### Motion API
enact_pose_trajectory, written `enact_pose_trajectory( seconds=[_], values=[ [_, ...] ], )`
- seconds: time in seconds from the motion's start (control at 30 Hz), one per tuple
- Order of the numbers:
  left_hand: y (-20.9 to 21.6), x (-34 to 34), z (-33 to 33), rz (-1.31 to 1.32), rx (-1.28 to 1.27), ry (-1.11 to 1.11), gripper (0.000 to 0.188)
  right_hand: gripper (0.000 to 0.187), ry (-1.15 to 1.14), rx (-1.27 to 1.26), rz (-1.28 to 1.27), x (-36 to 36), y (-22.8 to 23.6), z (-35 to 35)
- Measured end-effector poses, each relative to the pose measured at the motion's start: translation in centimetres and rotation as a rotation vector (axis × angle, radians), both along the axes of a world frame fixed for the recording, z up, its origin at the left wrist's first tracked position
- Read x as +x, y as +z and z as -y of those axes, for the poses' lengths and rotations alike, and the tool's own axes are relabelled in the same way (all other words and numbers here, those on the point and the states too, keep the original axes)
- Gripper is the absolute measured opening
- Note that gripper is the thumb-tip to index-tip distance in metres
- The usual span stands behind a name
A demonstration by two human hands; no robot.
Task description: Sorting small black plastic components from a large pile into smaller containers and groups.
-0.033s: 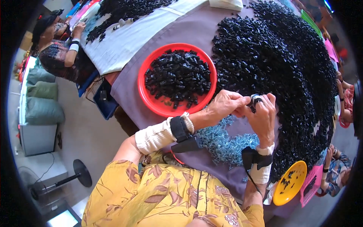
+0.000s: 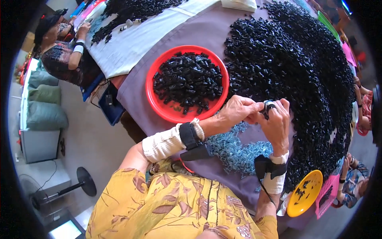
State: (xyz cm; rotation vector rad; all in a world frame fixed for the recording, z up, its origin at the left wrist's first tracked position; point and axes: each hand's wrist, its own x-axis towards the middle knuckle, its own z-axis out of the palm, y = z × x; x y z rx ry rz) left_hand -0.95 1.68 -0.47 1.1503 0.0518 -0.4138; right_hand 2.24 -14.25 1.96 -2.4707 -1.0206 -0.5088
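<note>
My left hand (image 2: 238,110) and my right hand (image 2: 277,121) meet fingertip to fingertip above the table's near part. Both are closed in a pinch. A small black piece with a pale, shiny bit (image 2: 269,105) shows among the right fingers; the left fingertips press close beside it, and what they grip is hidden. Below the hands lies a spread of tiny bluish, shiny metal-looking pieces (image 2: 242,153). Left of them, a round red tub (image 2: 149,85) holds many small black plastic parts (image 2: 187,79). A large heap of similar black parts (image 2: 286,63) covers the table on the right.
A yellow plate (image 2: 293,205) with a few black bits stands at the right edge, beside a pink basket (image 2: 326,195). Another person (image 2: 61,55) works at the white-covered table far left. More people sit along the right. A stand fan (image 2: 85,182) stands on the floor.
</note>
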Motion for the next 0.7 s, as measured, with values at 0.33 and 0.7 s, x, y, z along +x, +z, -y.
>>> enact_pose_trajectory(
  seconds=[0.33, 0.7],
  values=[
    [0.1, -0.8, -1.5, 0.069, 0.072, -0.053, 0.024, 0.021, 0.158, 0.033, -0.049, 0.0, -0.3, -1.1],
    [0.6, -2.5, -9.7, -0.026, 0.093, 0.484, 0.025, 0.028, 0.25, -0.011, -0.097, -0.2, -1.1, -4.2]
  ],
)
